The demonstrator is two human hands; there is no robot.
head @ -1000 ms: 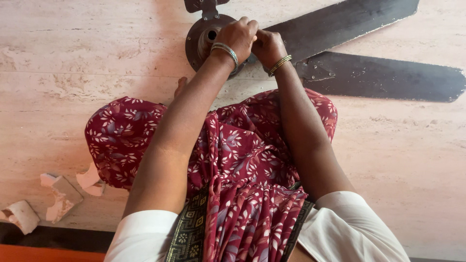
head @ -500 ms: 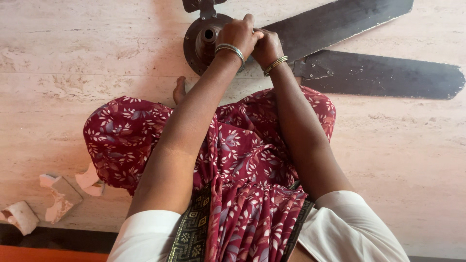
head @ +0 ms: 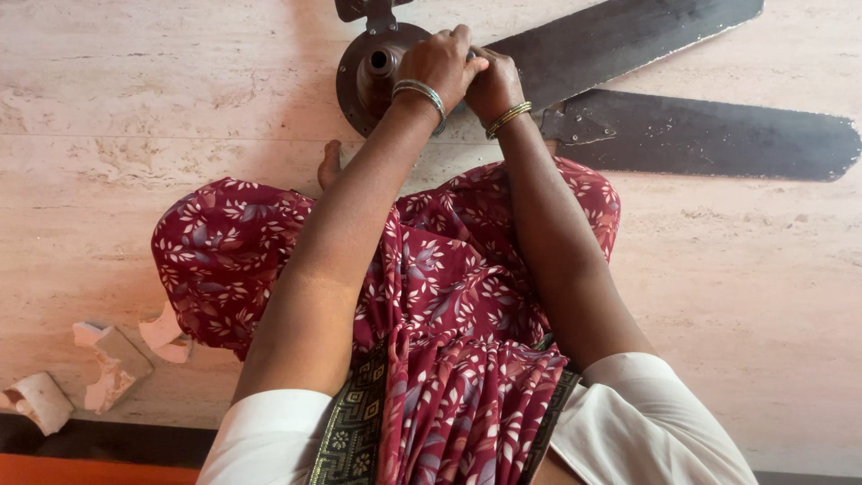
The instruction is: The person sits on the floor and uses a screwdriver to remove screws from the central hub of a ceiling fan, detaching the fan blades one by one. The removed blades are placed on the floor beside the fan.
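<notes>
A dark ceiling fan lies on the pale stone floor in front of me. Its round motor hub (head: 364, 76) is at the top centre. Two long dark blades reach right from it, an upper blade (head: 628, 31) and a lower blade (head: 709, 135). My left hand (head: 440, 58), with a silver bangle at the wrist, is curled over the hub's right rim. My right hand (head: 492, 85), with thin gold bangles, is fisted right beside it at the root of the blades. The two hands touch. What the fingers hold underneath is hidden.
My lap in a red floral cloth (head: 449, 278) fills the middle, with a bare foot (head: 330, 166) showing near the hub. Broken pale tile pieces (head: 112, 364) lie at the lower left. A dark strip and an orange edge run along the bottom left.
Both hands stay on the hub's right side. My left fingers have shifted a little over the rim, and the view has drifted slightly.
</notes>
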